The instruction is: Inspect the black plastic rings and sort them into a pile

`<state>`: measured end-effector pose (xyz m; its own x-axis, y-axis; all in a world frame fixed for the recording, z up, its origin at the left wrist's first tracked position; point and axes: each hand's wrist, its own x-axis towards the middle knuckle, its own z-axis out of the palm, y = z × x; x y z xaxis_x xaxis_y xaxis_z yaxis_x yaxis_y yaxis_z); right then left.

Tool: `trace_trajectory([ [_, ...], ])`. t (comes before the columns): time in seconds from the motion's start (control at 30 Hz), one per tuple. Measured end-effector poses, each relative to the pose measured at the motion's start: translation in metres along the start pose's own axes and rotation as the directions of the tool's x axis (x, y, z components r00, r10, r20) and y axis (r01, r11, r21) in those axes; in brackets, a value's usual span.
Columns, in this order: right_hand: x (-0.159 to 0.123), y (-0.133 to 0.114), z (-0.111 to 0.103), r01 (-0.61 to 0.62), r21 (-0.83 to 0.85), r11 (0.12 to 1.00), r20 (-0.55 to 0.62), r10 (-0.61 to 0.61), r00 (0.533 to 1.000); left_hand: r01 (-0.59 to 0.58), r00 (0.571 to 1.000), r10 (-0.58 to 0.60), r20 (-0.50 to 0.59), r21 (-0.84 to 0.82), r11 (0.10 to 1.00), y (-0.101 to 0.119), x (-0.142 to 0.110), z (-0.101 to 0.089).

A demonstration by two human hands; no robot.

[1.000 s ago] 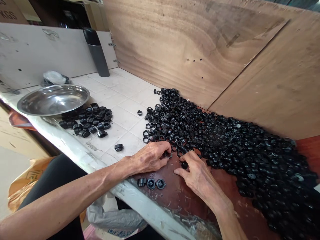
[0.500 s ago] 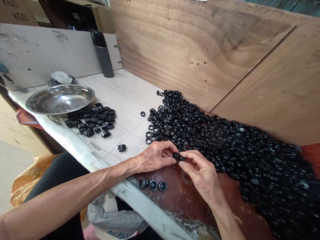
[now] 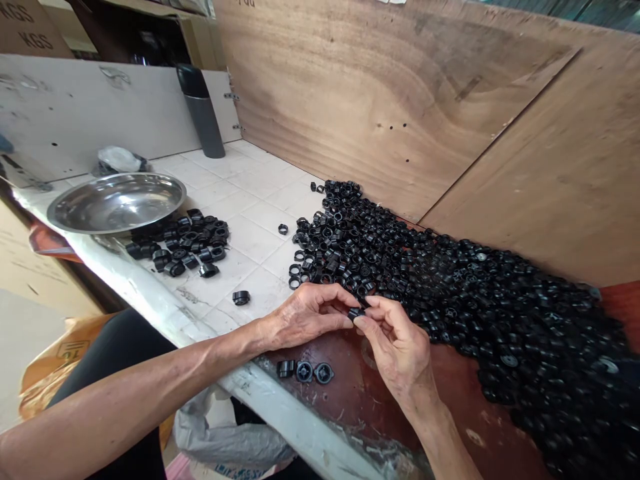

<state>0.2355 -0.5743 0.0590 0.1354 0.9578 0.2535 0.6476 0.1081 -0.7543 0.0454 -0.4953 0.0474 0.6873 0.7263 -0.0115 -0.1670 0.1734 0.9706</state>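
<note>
Between the fingertips of both hands is a small black plastic ring-shaped part [image 3: 355, 313]. My left hand [image 3: 313, 313] pinches it from the left, thumb below and forefinger above. From the other side my right hand [image 3: 397, 340] pinches it too, and its fingers hide some of it. Three black round caps [image 3: 305, 371] lie in a row on the reddish-brown board below my left hand. Just beyond the hands spreads a big heap of black rings and caps [image 3: 380, 253]. One lone black part [image 3: 241, 297] sits on the white tiles left of my left wrist.
A shallow steel bowl [image 3: 117, 203] stands at the left, beside a smaller pile of black parts [image 3: 185, 243]. Behind it is a dark grey bottle [image 3: 201, 113]. A plywood panel [image 3: 350, 87] walls the back, and the table's pale edge [image 3: 300, 427] runs along the front.
Half a second ago two black pieces showed side by side, one at each hand's fingertips. Now they look like one piece, and the right fingers are closer to the left ones.
</note>
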Motion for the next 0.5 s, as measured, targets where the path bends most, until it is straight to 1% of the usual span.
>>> trace_trajectory([
  [0.1,-0.001,-0.002,0.000,0.066,-0.016,0.998,0.003,-0.066,0.998,-0.027,0.999,0.028,-0.018,0.045,0.999,0.000,0.000,0.001],
  [0.17,-0.001,-0.005,-0.003,0.121,0.000,0.993,0.040,-0.121,0.992,-0.027,0.999,0.029,-0.032,0.068,0.997,0.000,0.000,0.001],
  [0.23,0.001,-0.009,-0.005,0.148,0.020,0.989,0.078,-0.149,0.986,-0.036,0.998,0.039,-0.038,0.084,0.996,0.001,0.000,0.001],
  [0.3,0.002,-0.010,-0.006,0.132,0.028,0.991,0.089,-0.134,0.987,-0.074,0.997,0.077,-0.030,0.106,0.992,0.002,0.000,0.000],
  [0.37,0.003,-0.009,-0.005,0.099,0.015,0.995,0.097,-0.100,0.990,-0.137,0.990,0.141,-0.017,0.157,0.978,0.003,0.000,-0.001],
  [0.43,0.003,-0.007,-0.002,0.089,-0.023,0.996,0.111,-0.086,0.990,-0.199,0.979,0.203,0.008,0.229,0.953,0.003,0.000,-0.002],
  [0.5,0.002,-0.005,0.000,0.106,-0.087,0.991,0.108,-0.097,0.989,-0.215,0.976,0.214,0.031,0.275,0.937,0.003,-0.001,-0.001],
])
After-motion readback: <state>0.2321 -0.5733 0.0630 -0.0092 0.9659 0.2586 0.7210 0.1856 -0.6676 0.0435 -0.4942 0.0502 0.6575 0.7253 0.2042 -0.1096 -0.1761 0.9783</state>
